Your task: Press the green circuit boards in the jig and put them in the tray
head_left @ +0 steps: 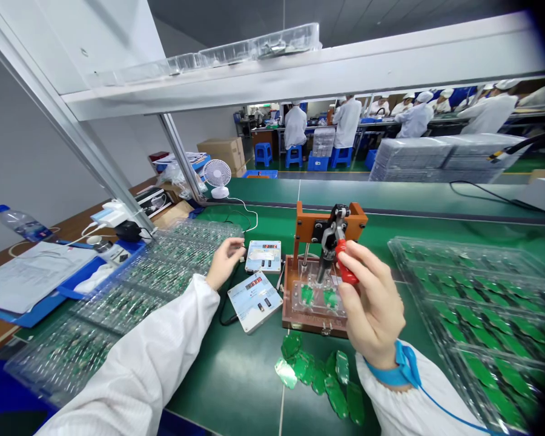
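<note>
My right hand wraps its fingers and thumb round the red handle of a toggle clamp. The clamp is mounted on an orange and brown test fixture, where green circuit boards lie under a clear plate. My left hand is closed, fingertips together at the left edge of the upper display box; what they pinch is hidden. A second display box with red digits sits below it. Several loose green boards lie in front of the fixture.
On the left a clear tray full of boards stretches along the bench; another clear tray of green boards lies right. Behind stands a small white fan. A shelf beam crosses overhead. A blue wrist cord trails from my right wrist.
</note>
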The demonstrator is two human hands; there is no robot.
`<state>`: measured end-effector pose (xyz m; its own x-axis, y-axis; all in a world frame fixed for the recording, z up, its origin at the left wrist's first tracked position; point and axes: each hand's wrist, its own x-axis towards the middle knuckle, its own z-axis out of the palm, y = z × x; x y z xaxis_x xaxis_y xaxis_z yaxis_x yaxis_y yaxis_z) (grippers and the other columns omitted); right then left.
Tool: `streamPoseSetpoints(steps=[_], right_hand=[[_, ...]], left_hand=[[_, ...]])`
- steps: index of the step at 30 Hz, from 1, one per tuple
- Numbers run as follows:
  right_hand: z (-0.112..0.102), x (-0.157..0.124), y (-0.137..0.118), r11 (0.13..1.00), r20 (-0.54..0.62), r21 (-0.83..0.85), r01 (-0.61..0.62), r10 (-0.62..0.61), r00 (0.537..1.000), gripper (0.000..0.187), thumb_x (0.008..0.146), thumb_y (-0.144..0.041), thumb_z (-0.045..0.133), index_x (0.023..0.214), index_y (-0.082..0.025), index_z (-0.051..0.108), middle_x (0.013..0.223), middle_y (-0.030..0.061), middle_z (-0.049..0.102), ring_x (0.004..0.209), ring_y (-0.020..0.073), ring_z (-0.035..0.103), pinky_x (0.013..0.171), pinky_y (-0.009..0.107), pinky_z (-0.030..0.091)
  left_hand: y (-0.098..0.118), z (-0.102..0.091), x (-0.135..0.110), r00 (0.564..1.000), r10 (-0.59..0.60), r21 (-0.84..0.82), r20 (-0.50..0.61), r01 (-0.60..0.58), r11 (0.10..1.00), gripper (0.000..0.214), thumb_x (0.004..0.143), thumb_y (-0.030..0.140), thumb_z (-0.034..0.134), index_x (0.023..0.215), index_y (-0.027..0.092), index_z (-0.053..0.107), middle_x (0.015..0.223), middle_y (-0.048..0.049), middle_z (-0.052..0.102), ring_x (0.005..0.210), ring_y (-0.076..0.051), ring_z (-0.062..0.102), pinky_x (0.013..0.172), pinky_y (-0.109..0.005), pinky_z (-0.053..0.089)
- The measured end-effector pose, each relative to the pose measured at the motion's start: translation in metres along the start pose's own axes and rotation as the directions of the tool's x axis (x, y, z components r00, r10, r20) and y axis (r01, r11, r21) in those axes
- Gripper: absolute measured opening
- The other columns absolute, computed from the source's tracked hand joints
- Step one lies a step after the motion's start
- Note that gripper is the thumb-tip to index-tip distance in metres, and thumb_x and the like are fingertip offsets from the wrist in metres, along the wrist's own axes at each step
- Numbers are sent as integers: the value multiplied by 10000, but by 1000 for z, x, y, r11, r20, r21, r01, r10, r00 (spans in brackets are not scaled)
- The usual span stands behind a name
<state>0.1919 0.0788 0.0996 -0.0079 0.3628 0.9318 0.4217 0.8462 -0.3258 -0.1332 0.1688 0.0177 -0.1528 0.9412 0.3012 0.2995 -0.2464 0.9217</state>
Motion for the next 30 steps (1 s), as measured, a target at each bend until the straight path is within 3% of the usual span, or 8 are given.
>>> streamPoseSetpoints(steps=[2, 4, 13, 17, 20, 24, 30], right_hand=[[2, -2, 2, 1000, 22, 9, -15, 15, 1000, 422, 993, -136, 583, 1395, -257, 631, 1425, 88, 645, 1337, 318, 595, 1054, 516, 561], [6, -4, 5, 997, 31, 69, -22, 20, 999, 384, 1019, -161, 539, 1382, -260, 615, 1433, 83, 639, 1418, 330, 521, 1094, 562, 531], [16, -11, 16, 976, 8, 217, 11, -13, 1000, 433, 1028, -127, 527, 1440, -253, 565, 1419, 77, 625, 1462, 300, 475, 1192, 573, 455], [17, -12, 16, 971, -2, 239, -3, 3, 1000, 456, 1026, -118, 537, 1454, -275, 555, 1433, 61, 611, 1472, 284, 462, 1213, 570, 435], [16, -11, 16, 967, 11, 255, -8, 5, 1000, 454, 1023, -102, 543, 1448, -259, 573, 1432, 57, 616, 1471, 273, 463, 1233, 531, 416], [14, -10, 17, 965, 28, 263, -14, 7, 1000, 466, 1021, -95, 550, 1456, -260, 575, 1448, 48, 608, 1472, 272, 460, 1238, 515, 407], [13, -10, 17, 963, 34, 270, -24, 16, 999, 465, 1023, -97, 551, 1455, -268, 576, 1440, 42, 612, 1470, 268, 462, 1234, 517, 410]], left_hand=[[-6, -5, 7, 990, -80, -94, -116, 69, 993, 432, 736, 530, 755, 975, 188, 645, 974, -92, 719, 943, -262, 707, 899, -419, 567], [-11, -10, 11, 978, -135, -146, -156, 112, 983, 405, 718, 505, 727, 937, 181, 624, 858, -60, 692, 791, -217, 691, 774, -362, 563], [-11, -10, 11, 956, -200, -314, -216, 126, 941, 226, 642, 357, 648, 761, 187, 558, 624, 53, 455, 577, -103, 514, 572, -222, 405], [-8, -9, 11, 949, -219, -346, -226, 132, 929, 306, 682, 385, 711, 884, 174, 622, 565, 93, 346, 509, -97, 415, 526, -231, 340], [-6, -9, 11, 941, -243, -357, -237, 148, 922, 445, 664, 435, 797, 979, 154, 657, 583, 75, 432, 540, -110, 455, 546, -245, 362], [-4, -8, 11, 927, -267, -359, -263, 163, 919, 494, 571, 447, 878, 906, 144, 680, 733, -5, 603, 653, -128, 550, 581, -242, 391], [-1, -10, 11, 939, -269, -380, -216, 173, 909, 482, 544, 444, 871, 887, 136, 727, 759, -38, 652, 678, -138, 573, 588, -241, 410]])
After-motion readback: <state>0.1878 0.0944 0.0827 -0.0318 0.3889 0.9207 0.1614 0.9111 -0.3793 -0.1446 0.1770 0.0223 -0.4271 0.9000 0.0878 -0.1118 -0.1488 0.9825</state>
